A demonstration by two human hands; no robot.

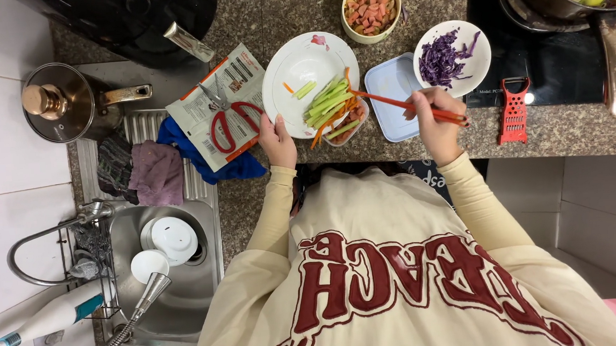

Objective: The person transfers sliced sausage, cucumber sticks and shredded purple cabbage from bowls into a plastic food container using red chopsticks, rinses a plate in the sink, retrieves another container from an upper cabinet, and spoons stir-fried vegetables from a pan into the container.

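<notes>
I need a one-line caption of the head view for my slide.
Left hand tilts a white plate while right hand pushes vegetable strips with chopsticks into a container.

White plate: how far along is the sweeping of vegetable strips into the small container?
Done: much of the white plate is bare, and some pieces lie in the clear container. In hand: the left hand grips the plate's rim, and the right hand holds red chopsticks against the pile. Left: most green and orange strips are on the plate, not in the container.

One plate (294, 70), two bowls (370, 5), one scissors (230, 117), two chopsticks (407, 104)
</notes>
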